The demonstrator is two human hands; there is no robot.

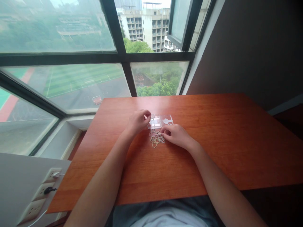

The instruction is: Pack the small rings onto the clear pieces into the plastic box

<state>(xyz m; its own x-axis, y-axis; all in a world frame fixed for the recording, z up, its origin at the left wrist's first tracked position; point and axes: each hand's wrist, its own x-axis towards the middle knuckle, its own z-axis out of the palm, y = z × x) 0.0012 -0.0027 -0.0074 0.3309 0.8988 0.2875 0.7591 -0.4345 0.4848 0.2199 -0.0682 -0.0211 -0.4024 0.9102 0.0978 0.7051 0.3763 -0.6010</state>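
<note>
A clear plastic box point(155, 122) lies opened out on the table, its lid point(167, 120) flat to the right with a white label on it. In front of it is a loose pile of pale rings point(157, 139), several of them overlapping. My left hand point(139, 120) is at the box's left edge, thumb and fingertips pinched together; whatever is between them is too small to make out. At the right of the pile, my right hand point(174, 134) has its fingertips closed against the nearest rings. It looks to be pinching one of them.
The reddish-brown wooden table point(227, 142) spreads widely to the right, with a dark wall point(246, 47) behind. Dark-framed windows point(158, 57) stand beyond its far edge. Wall sockets point(44, 190) with plugs and cables sit low at the left.
</note>
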